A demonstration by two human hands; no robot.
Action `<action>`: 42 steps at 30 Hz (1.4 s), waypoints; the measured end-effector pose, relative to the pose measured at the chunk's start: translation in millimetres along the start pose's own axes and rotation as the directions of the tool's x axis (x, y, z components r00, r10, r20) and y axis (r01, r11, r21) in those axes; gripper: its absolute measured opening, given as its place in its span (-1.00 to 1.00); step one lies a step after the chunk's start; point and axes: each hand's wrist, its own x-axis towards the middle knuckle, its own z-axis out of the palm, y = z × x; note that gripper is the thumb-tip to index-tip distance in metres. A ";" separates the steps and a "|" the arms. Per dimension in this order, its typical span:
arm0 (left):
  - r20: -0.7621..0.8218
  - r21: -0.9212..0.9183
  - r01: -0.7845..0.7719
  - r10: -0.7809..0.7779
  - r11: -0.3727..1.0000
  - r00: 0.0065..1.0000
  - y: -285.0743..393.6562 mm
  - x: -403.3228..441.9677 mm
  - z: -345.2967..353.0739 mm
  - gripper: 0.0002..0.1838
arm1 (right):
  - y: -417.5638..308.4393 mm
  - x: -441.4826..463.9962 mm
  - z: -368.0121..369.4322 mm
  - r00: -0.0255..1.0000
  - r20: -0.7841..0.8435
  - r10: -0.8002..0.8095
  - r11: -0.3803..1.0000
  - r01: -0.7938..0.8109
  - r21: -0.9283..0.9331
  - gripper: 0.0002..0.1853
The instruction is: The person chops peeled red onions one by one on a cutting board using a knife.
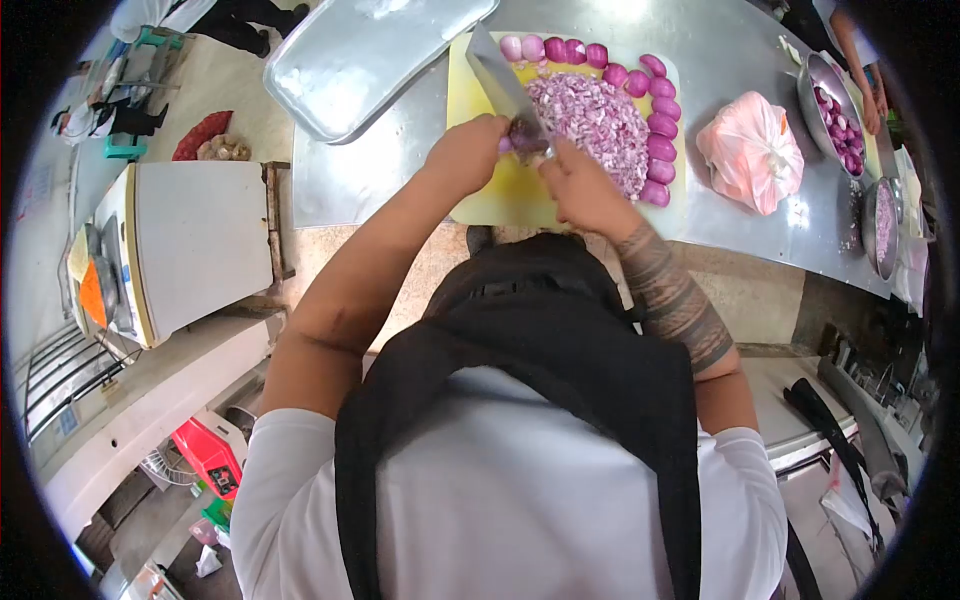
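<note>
A wide-bladed cleaver (503,82) slants over the left part of a yellow-green cutting board (480,208), its blade pointing away from me. My right hand (588,188) is closed around its handle end, beside a heap of chopped red onion (590,125). To the left of the blade, my left hand (468,152) has its fingers closed on a small purple onion piece (505,145), mostly hidden by the fingers. Peeled onion halves (661,148) line the board's far and right edges, curving around the chopped heap.
A metal tray (345,75) lies at the table's left. Right of the board are a tied plastic bag (752,150), a metal bowl of onions (835,115) and a smaller bowl of chopped onion (884,230). Another person's hand (873,108) is near the bowls.
</note>
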 end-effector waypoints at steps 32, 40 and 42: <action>-0.014 0.015 -0.288 0.288 0.958 0.957 -36.3 5.6 8.0 -0.73 | 21.0 -15.5 44.6 0.979 -0.196 -0.049 0.997 0.035 -0.073 -0.66; -0.009 -0.044 -0.173 0.173 0.984 0.985 -25.2 7.7 2.6 -0.81 | -23.5 -43.9 23.5 0.978 -0.173 -0.119 0.954 0.064 -0.293 -0.70; -0.018 -0.084 -0.165 0.164 0.983 0.986 -26.7 8.9 5.2 -0.80 | -24.3 -37.0 34.3 0.980 -0.166 -0.113 0.946 0.055 -0.320 -0.71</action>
